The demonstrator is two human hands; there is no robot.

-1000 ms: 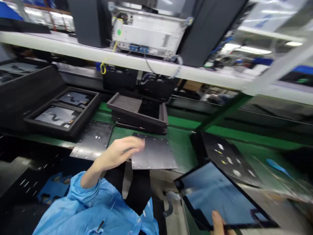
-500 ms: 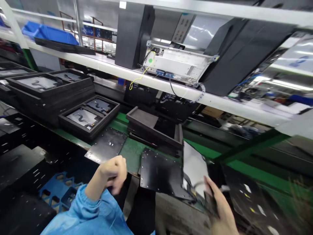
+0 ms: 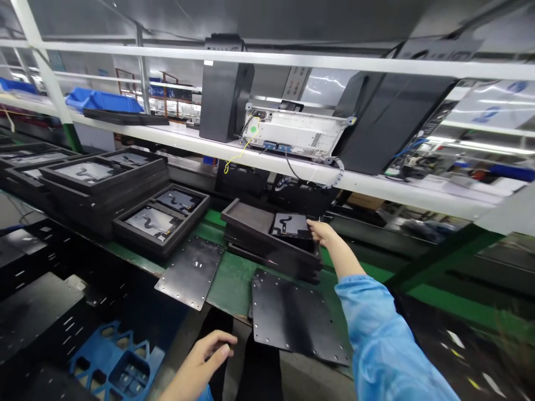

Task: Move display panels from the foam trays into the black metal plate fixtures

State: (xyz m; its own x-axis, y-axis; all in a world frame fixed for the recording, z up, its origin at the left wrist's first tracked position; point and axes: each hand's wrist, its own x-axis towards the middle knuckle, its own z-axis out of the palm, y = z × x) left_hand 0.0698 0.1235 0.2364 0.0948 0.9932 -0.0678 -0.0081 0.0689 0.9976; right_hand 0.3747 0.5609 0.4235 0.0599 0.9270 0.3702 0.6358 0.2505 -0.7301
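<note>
My right hand (image 3: 321, 233) pinches the right edge of a flat display panel (image 3: 296, 224) with a dark ribbon cable on its grey back. The panel lies in the right compartment of a black foam tray (image 3: 246, 216), on top of a small stack. Low in the view, my left hand (image 3: 204, 359) is empty, with its fingers loosely bent and the thumb apart. Just in front of the stack is a black metal plate (image 3: 292, 314) with holes along its edges. A similar plate (image 3: 194, 270) lies to its left.
Foam trays with more panels (image 3: 152, 221) stand stacked to the left on the green bench (image 3: 229, 284). A blue plastic crate (image 3: 154, 365) sits below. Above the bench runs a white shelf (image 3: 184, 136) carrying a white-cased device (image 3: 292, 131) and dark cabinets (image 3: 221, 94).
My right hand has carried the panel from the right of the black plate up and left into the foam tray. My left hand has dropped lower and its fingers have loosened.
</note>
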